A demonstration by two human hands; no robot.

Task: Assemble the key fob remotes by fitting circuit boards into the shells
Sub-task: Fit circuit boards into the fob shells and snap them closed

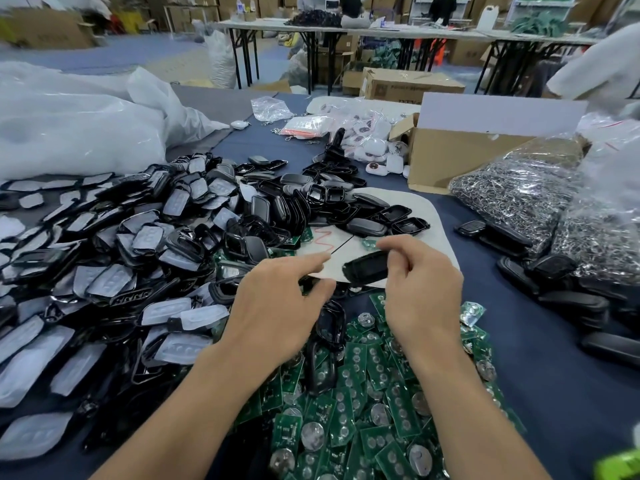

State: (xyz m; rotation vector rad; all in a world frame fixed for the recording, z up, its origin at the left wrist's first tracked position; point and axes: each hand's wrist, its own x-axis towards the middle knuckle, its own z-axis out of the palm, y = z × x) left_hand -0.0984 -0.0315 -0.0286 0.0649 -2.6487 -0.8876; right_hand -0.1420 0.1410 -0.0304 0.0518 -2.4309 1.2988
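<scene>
My right hand [420, 289] holds a black key fob shell [367, 268] by its right end, fingers curled over it, just above a white mat [440, 233]. Left of the shell, my left hand [277, 303] hovers with straight, relaxed fingers and holds nothing. Below both hands lies a heap of green circuit boards [360, 410] with coin cells. A large pile of black shells and grey button pads [138, 258] covers the table to the left. More black shells [346, 206] lie behind the mat.
Finished black fobs [571, 299] lie at the right beside bags of metal key rings [519, 192]. Behind these, a cardboard box [460, 157] stands open. White plastic bags [76, 119] fill the back left. White fobs [374, 147] lie at the far middle. A person in white [602, 67] stands at the far right.
</scene>
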